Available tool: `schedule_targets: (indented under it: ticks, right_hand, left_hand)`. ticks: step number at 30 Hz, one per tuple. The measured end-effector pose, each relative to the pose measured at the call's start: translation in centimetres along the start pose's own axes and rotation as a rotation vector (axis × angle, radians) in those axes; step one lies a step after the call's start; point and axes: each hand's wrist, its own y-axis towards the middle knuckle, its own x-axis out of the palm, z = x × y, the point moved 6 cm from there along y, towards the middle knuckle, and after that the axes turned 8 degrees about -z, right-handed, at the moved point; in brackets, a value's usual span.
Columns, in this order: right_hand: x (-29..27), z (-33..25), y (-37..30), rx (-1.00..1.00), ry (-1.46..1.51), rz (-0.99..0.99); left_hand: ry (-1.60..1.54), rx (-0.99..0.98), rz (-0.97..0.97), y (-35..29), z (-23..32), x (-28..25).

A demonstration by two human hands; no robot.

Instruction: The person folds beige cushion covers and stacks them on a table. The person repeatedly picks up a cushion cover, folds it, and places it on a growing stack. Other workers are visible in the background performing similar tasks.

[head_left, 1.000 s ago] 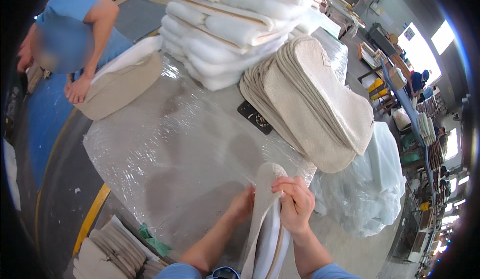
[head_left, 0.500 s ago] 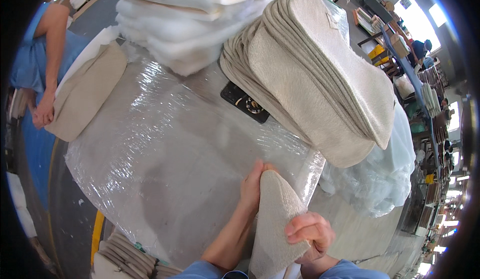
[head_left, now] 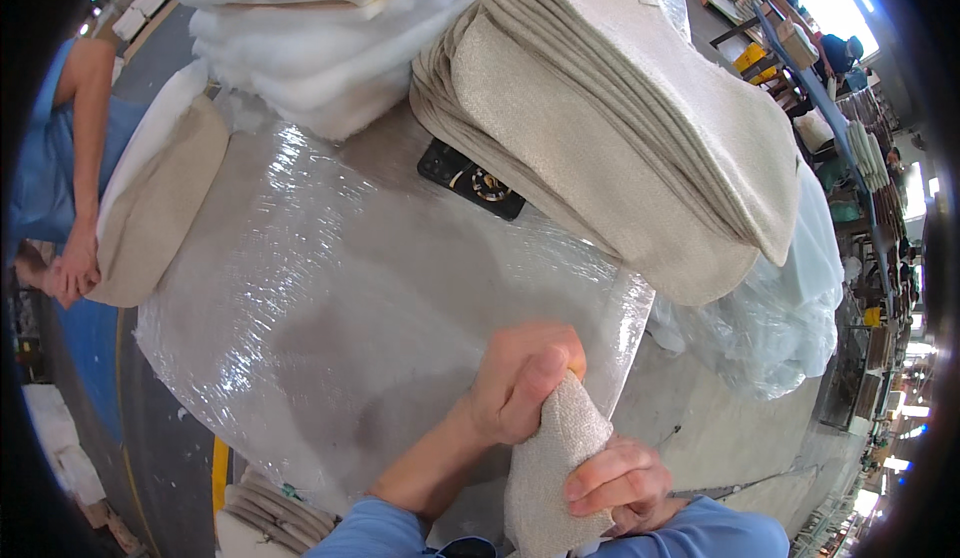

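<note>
A beige woven fabric cover [head_left: 560, 468] is upright and bunched close to my body. My left hand [head_left: 525, 383] is closed round its narrow upper end, thumb folded over the top. Lower down, the curled fingers of my right hand [head_left: 622, 488] grip its right edge. Whether anything is inside the cover cannot be seen. Beyond my hands, a thick stack of similar beige covers [head_left: 620, 138] with rounded ends lies at the far right of the table. A black phone-like object [head_left: 470, 180] with a round ornament lies against the stack's left side.
The table [head_left: 400, 288] is wrapped in shiny clear film. White fluffy padding [head_left: 330, 53] is piled at the back. At the left, a co-worker's hands [head_left: 75, 270] hold a beige cover [head_left: 165, 213] with white padding. Clear plastic [head_left: 760, 328] bulges beyond the right edge; folded covers [head_left: 275, 513] sit lower left.
My left hand has turned and closed over the cover's upper end, which is now more bunched. My right hand has shifted slightly lower. The co-worker's piece shows more white padding.
</note>
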Motion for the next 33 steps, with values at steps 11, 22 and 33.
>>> schedule_targets:
  ticks: [11,22,33]
  right_hand:
    - [-0.3,-4.0,-0.5,0.131,-0.325,0.119]
    - [-0.4,-2.8,-2.2,-0.020,-0.052,0.145]
    - [-2.1,1.7,1.2,0.212,-0.230,0.219]
  left_hand:
    - [-0.854,-1.116,0.375,-16.9,-13.2,8.4]
    - [-0.542,-0.585,0.307,-3.0,-9.4,2.9]
    - [-0.081,-0.203,0.156,-4.1,2.0,3.0]
